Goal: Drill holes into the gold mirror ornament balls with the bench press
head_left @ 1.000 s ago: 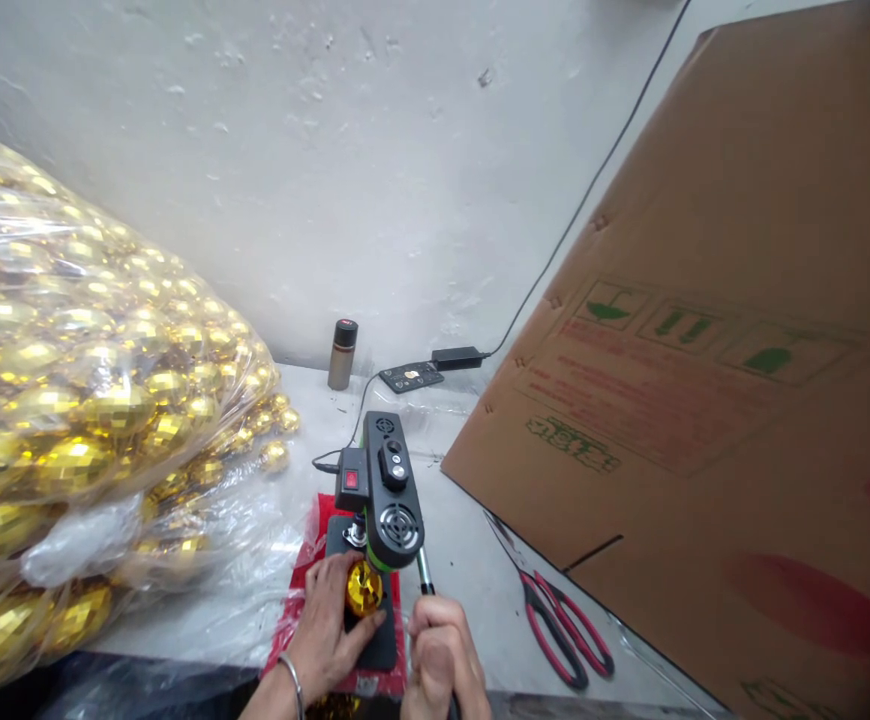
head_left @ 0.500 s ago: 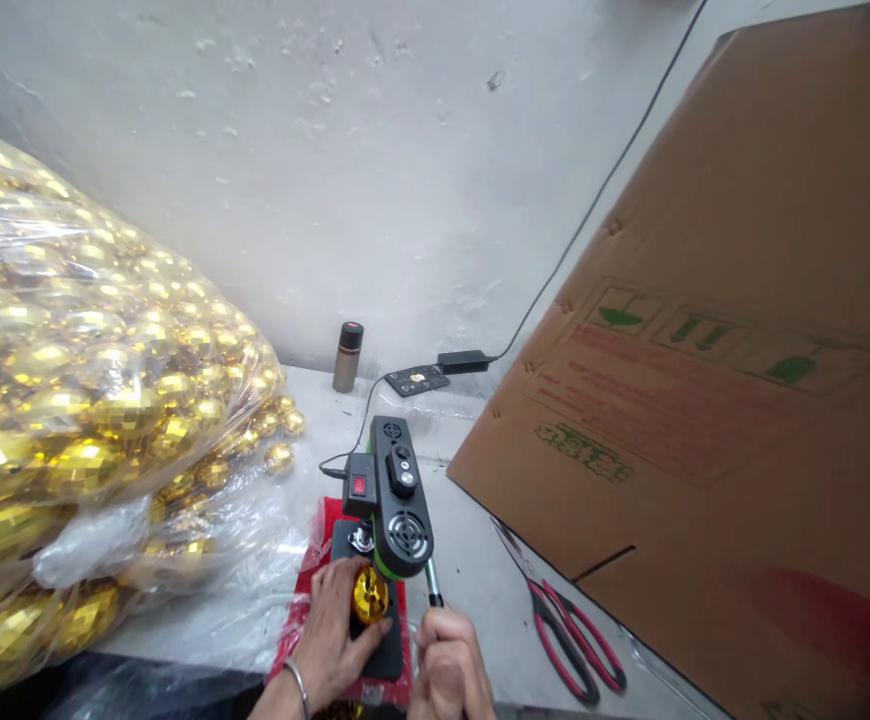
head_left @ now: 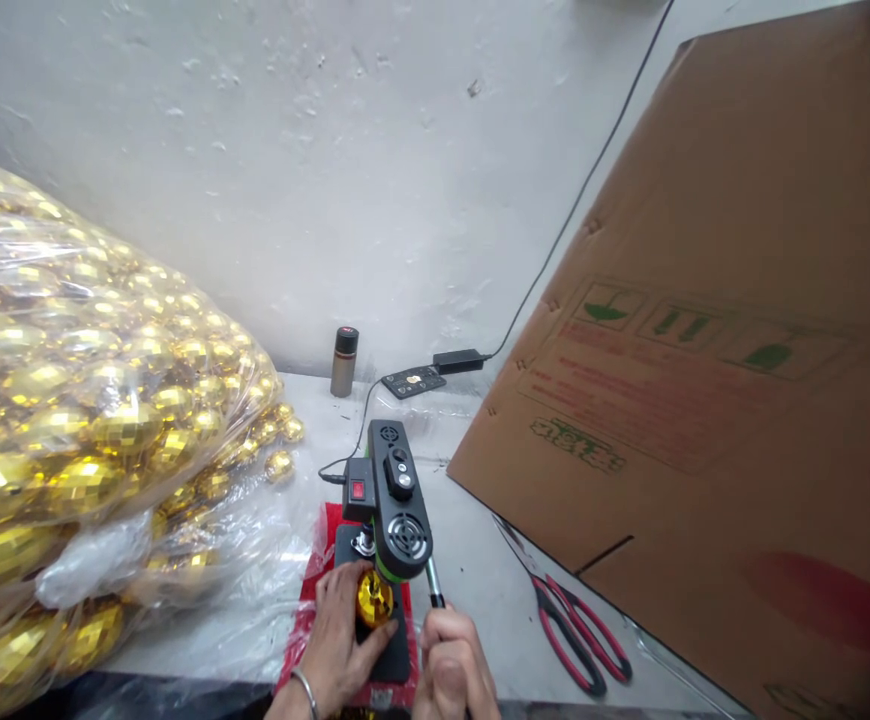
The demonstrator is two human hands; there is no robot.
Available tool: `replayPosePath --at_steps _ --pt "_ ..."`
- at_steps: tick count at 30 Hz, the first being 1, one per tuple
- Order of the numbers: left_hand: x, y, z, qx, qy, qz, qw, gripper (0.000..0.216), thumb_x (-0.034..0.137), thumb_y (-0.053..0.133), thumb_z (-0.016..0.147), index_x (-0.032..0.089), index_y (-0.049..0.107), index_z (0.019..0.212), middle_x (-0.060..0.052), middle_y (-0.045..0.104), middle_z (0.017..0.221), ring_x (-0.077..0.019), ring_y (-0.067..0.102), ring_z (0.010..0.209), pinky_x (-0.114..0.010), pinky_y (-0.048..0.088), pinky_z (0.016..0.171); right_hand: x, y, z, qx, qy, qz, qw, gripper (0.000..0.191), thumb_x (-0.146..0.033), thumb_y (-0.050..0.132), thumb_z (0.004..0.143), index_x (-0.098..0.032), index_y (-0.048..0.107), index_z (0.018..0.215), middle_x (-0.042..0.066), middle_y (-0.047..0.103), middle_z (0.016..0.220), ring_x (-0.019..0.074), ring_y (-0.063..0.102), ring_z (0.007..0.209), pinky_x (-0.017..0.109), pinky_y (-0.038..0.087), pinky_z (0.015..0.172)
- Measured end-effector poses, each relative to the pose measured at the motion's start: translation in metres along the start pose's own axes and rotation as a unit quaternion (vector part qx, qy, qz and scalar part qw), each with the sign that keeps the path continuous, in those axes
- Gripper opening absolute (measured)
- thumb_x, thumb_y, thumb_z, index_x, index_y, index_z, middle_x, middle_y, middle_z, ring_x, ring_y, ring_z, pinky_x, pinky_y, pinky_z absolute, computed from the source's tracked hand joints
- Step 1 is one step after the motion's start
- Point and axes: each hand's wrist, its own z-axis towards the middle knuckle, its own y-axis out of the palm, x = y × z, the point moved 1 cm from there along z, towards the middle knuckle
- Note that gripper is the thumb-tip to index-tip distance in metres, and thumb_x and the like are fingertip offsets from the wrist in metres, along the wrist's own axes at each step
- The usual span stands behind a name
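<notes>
My left hand (head_left: 343, 625), with a metal bangle on its wrist, grips a gold mirrored ball (head_left: 375, 600) between thumb and fingers. The ball sits over the black base plate (head_left: 390, 658) of a small bench drill press (head_left: 405, 525), close to the front of its head. My right hand (head_left: 451, 660) is closed around the press's lever (head_left: 435, 582), on the right side of the machine. Under the base lies a red sheet (head_left: 306, 625). The drill tip is hidden beneath the head.
A clear plastic bag (head_left: 97, 420) of gold balls fills the left. One loose gold ball (head_left: 279, 467) lies near it. Red-handled scissors (head_left: 583, 635) rest beside a big cardboard box (head_left: 690, 330). Behind stand a dark-capped bottle (head_left: 343, 362) and a power adapter (head_left: 458, 360) with cable.
The view has shifted slightly. Both hands keep their grips, on the ball and on the lever, with no clear movement of either.
</notes>
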Motion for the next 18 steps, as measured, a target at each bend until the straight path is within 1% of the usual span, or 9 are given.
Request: replayPosePath --at_steps 3,5,7,10,13,16,18 --pt "-0.001 0.000 0.000 0.000 -0.004 0.004 1.000 0.054 0.045 0.069 0.083 0.015 0.063 0.127 -0.018 0.069 0.123 -0.0383 0.061 0.115 -0.061 0.050 0.101 0.004 0.002 0.001 0.005 -0.033 0.003 0.999 0.042 -0.028 0.040 0.105 -0.022 0.045 0.064 -0.004 0.051 0.064 0.0103 0.047 0.058 0.026 0.043 0.072" --pt "-0.002 0.001 0.000 0.004 -0.003 0.009 1.000 0.052 0.043 0.069 0.083 0.016 0.064 0.127 -0.018 0.069 0.124 -0.0381 0.061 0.116 -0.060 0.050 0.101 0.005 0.004 0.003 0.017 -0.045 0.008 0.999 0.041 -0.027 0.040 0.105 -0.022 0.045 0.064 -0.005 0.050 0.063 0.0098 0.045 0.056 0.027 0.045 0.075" --pt "-0.003 0.001 0.000 0.008 0.000 0.014 1.000 0.051 0.042 0.070 0.082 0.017 0.064 0.126 -0.017 0.070 0.124 -0.0377 0.061 0.116 -0.060 0.051 0.101 0.005 0.006 0.004 0.033 -0.044 0.011 0.998 0.041 -0.026 0.040 0.105 -0.022 0.044 0.064 -0.005 0.049 0.062 0.0097 0.045 0.055 0.028 0.046 0.076" --pt "-0.005 0.003 0.000 0.018 0.010 0.020 1.000 0.051 0.042 0.070 0.082 0.017 0.064 0.126 -0.016 0.071 0.122 -0.0368 0.063 0.114 -0.058 0.053 0.100 0.005 0.008 0.005 0.038 -0.060 0.018 0.997 0.040 -0.025 0.040 0.104 -0.022 0.044 0.064 -0.005 0.049 0.063 0.0096 0.046 0.056 0.027 0.046 0.073" --pt "-0.008 0.004 0.000 0.035 0.024 0.032 0.999 0.049 0.042 0.071 0.082 0.019 0.065 0.126 -0.015 0.072 0.120 -0.0356 0.064 0.112 -0.056 0.054 0.098 0.011 0.008 -0.002 0.035 -0.082 0.017 0.996 0.040 -0.024 0.040 0.103 -0.022 0.045 0.064 -0.005 0.048 0.063 0.0101 0.046 0.056 0.027 0.046 0.072" --pt "-0.010 0.006 -0.001 0.039 0.036 0.041 0.998 0.049 0.043 0.069 0.083 0.019 0.065 0.126 -0.015 0.072 0.120 -0.0355 0.065 0.112 -0.056 0.055 0.097 0.023 0.009 -0.014 0.049 -0.077 -0.009 0.996 0.039 -0.023 0.039 0.104 -0.022 0.046 0.065 -0.003 0.048 0.065 0.0111 0.050 0.061 0.029 0.048 0.079" --pt "-0.011 0.006 -0.002 0.039 0.038 0.043 0.998 0.050 0.044 0.068 0.084 0.018 0.064 0.126 -0.016 0.072 0.121 -0.0362 0.065 0.112 -0.057 0.055 0.097 0.031 0.009 -0.021 0.047 -0.094 -0.006 0.994 0.038 -0.021 0.037 0.104 -0.022 0.046 0.067 -0.003 0.049 0.067 0.0113 0.051 0.063 0.030 0.049 0.082"
